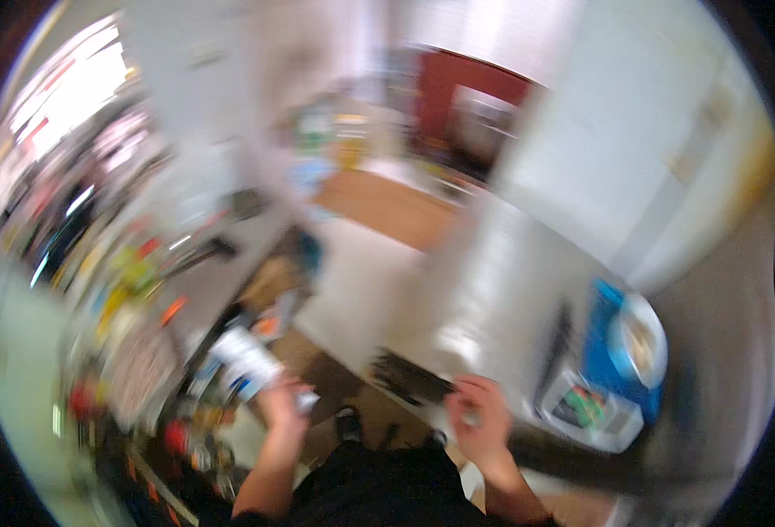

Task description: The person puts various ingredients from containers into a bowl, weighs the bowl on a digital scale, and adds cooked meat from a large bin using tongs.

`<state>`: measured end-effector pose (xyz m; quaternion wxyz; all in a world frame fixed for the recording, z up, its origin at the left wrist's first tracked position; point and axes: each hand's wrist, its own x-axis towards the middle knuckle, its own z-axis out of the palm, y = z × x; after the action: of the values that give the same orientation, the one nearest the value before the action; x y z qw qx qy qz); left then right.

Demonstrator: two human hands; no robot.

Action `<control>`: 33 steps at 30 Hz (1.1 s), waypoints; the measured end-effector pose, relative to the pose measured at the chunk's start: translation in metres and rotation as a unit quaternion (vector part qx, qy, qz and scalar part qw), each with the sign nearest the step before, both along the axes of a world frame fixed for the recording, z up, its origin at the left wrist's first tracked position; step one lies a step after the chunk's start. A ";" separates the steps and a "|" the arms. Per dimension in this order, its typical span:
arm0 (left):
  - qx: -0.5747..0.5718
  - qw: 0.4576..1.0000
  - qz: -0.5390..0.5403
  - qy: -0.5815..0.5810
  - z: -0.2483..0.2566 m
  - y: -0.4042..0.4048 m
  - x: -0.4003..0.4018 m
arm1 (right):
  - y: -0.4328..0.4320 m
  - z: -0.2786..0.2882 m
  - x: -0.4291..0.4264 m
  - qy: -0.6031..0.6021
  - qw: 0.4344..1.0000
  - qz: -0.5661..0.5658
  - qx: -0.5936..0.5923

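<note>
The whole view is smeared by motion. In my left hand [282, 402] is a white package [246, 359] with dark print and a blue patch, tilted up to the left; its exact kind is too blurred to tell. My right hand [479, 418] has its fingers curled around the near end of a long dark object [404, 375] that points left. Streaky ends show on this object, but what it is stays unclear. It lies across my view of the edge of a pale, shiny worktop [387, 309].
On the right, a blue tray [595, 346] carries a white bowl [641, 342], beside a clear plastic tub [591, 412] with something green inside. A brown board [384, 207] lies farther back. Cluttered shelving or worktop [209, 290] runs along the left. My shoes [348, 425] are below on brown flooring.
</note>
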<state>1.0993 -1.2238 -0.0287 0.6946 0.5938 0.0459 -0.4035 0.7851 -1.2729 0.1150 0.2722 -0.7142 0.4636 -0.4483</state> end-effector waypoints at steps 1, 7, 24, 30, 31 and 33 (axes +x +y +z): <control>0.071 0.997 -0.024 0.024 -0.015 0.013 0.029 | 0.000 0.005 0.001 0.066 0.995 0.002 -0.074; -0.004 0.997 -0.080 -0.017 -0.006 -0.019 0.022 | 0.044 -0.028 -0.142 0.141 0.921 -0.353 -0.087; -0.107 0.964 -0.222 -0.098 0.098 -0.067 -0.158 | 0.091 -0.060 -0.325 0.216 0.838 -0.471 0.172; -0.125 0.951 -0.270 -0.088 0.115 -0.069 -0.208 | 0.091 -0.049 -0.332 0.151 0.849 -0.501 0.079; -0.132 0.947 -0.281 -0.088 0.115 -0.070 -0.212 | 0.088 -0.046 -0.330 0.109 0.859 -0.497 0.050; -0.135 0.942 -0.299 -0.079 0.118 -0.071 -0.219 | 0.078 -0.043 -0.322 0.023 0.877 -0.480 -0.007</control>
<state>0.8802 -1.2952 0.0888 0.6173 0.5108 -0.2433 -0.5466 0.4631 -1.1945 0.0722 0.0074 -0.4158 0.7524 -0.5108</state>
